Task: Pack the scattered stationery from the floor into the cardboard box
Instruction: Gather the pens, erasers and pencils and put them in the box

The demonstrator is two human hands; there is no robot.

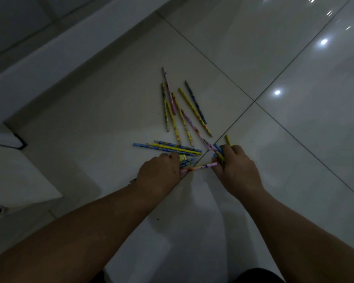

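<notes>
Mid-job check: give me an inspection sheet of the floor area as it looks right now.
Surface: glossy pale floor tiles, dark grout lines, light glare, dim overall.
Job's things: pencils scattered on the tiles, a few more beside the left hand; cardboard box not in view.
Clutter: nothing seen.
Grippers: left hand curled over pencil ends; right hand grips a bunch of pencils; a pink pencil spans between them.
Cables: nothing seen.
Surroundings: white ledge along the left; a dark-edged thing at its corner, unclear.
</notes>
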